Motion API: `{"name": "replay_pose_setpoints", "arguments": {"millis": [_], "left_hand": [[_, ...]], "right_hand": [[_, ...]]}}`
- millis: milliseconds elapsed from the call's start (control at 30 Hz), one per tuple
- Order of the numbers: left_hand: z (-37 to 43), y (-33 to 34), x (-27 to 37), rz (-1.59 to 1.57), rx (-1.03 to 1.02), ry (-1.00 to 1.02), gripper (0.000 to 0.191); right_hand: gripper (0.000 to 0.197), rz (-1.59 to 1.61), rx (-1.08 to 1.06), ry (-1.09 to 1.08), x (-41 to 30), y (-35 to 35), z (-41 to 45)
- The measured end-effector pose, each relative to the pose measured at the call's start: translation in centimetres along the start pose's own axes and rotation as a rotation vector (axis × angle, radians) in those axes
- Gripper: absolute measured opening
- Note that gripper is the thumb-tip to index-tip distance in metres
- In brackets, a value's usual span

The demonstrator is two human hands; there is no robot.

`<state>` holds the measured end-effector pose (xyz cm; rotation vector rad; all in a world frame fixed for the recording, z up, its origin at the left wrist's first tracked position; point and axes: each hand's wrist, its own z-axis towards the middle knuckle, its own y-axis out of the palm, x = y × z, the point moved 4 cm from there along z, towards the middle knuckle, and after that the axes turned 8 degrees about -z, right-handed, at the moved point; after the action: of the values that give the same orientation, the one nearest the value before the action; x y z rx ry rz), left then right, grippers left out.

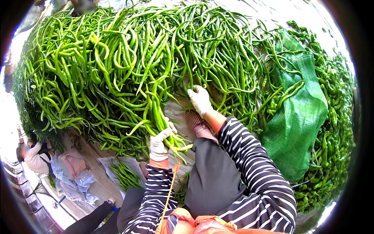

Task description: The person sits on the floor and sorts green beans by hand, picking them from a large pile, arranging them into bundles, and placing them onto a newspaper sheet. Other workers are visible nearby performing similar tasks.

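My left hand [159, 144], in a white glove, is closed around a bunch of long green chili peppers [157, 112] at the lower middle. The peppers stick out above and below the fist. My right hand [200, 101], gloved too, reaches to the near edge of a big heap of long green peppers [125, 58]. Its fingertips are at a pepper in the heap, and whether they grip it cannot be told.
A green mesh sack [298, 117] lies at the right, beside a pile of shorter green peppers [330, 128]. Lower left are peppers on a printed sheet [133, 163], plastic bags [73, 178] and another person [36, 159]. Dark-trousered legs [90, 219] show at the bottom.
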<state>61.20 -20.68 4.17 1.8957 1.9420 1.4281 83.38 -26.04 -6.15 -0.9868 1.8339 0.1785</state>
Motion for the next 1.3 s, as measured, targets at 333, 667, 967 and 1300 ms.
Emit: {"name": "replay_pose_setpoints", "arguments": {"millis": [333,667,967,1300], "left_hand": [[1.1,1.8,-1.2,0.308,0.03,0.125,0.06],[0.0,1.8,-0.3,0.192,0.114,0.166,0.048],[-1.5,4.8,1.2,0.265,-0.044,0.342,0.068],[-0.8,4.4,0.8,0.25,0.025,0.281,0.064]], "right_hand": [[0.034,-0.598,-0.659,-0.529,-5.0,-0.4,-12.3],[0.019,-0.598,-0.231,-0.74,-8.2,-7.4,-8.3],[0.061,-0.941,0.534,-0.256,-0.6,-19.5,2.5],[0.101,-0.709,0.16,-0.059,-5.3,-15.6,4.2]]}}
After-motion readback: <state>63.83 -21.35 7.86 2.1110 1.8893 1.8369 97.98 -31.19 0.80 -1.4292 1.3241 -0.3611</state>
